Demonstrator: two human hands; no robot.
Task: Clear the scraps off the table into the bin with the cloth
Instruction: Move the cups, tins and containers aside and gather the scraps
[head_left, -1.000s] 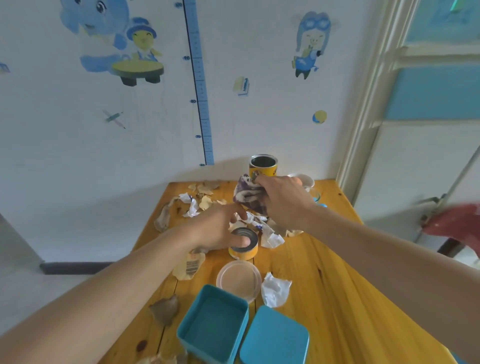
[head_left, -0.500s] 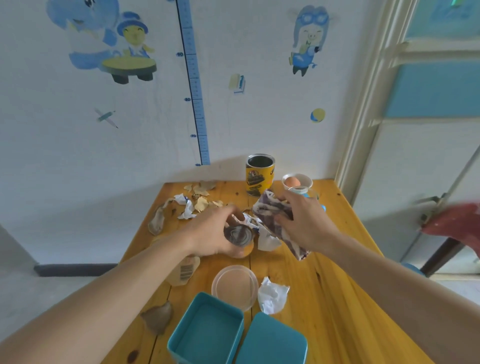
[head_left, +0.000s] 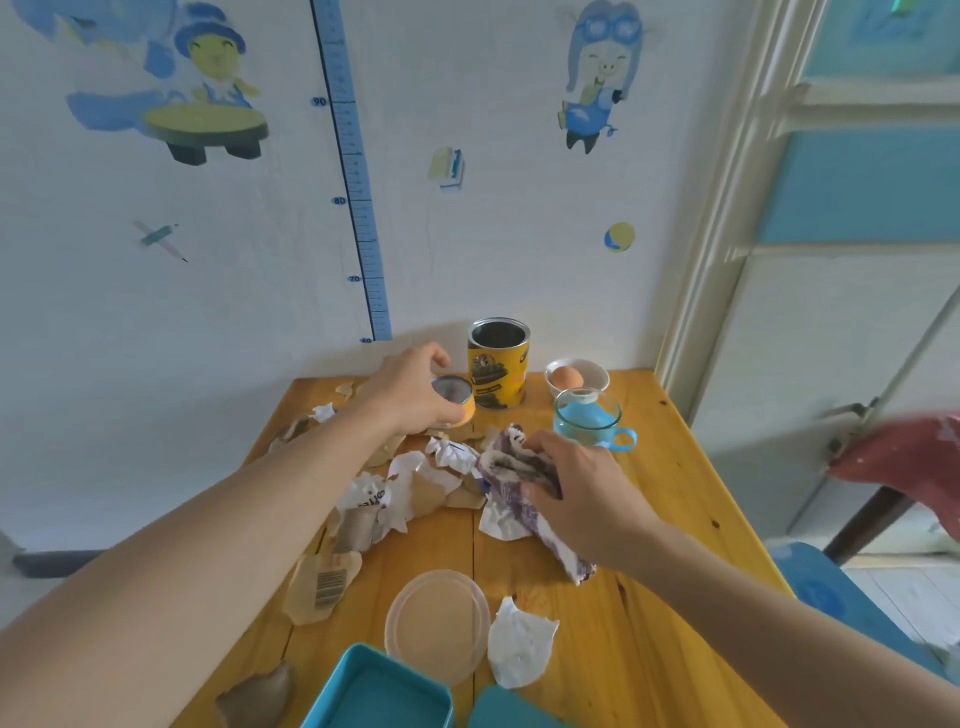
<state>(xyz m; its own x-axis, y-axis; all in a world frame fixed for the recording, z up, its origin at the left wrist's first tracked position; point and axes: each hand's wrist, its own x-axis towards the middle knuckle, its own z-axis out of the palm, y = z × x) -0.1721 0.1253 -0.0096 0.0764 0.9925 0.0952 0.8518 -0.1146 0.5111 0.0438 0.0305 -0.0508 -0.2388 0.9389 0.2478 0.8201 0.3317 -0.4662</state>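
On the wooden table (head_left: 654, 519) lies a heap of torn paper and brown scraps (head_left: 410, 493), spread across the middle and left. My right hand (head_left: 582, 488) grips a purple-and-white cloth (head_left: 519, 473) and presses it against the right side of the heap. My left hand (head_left: 415, 389) holds a small orange tin (head_left: 457, 402) off the table at the back, beside a tall yellow can (head_left: 498, 364). A crumpled white paper (head_left: 519, 644) lies near the front. No bin shows clearly; a teal box (head_left: 379, 691) stands open at the front edge.
A white bowl with an egg (head_left: 576, 376) and a glass cup with a blue handle (head_left: 589, 421) stand at the back right. A clear round lid (head_left: 439, 623) and a teal lid (head_left: 514, 709) lie near the front. A labelled scrap (head_left: 324, 584) lies at the left.
My left hand has lifted the small orange tin from the middle of the table and carried it to the back beside the yellow can. My right hand has brought the cloth down onto the scraps.
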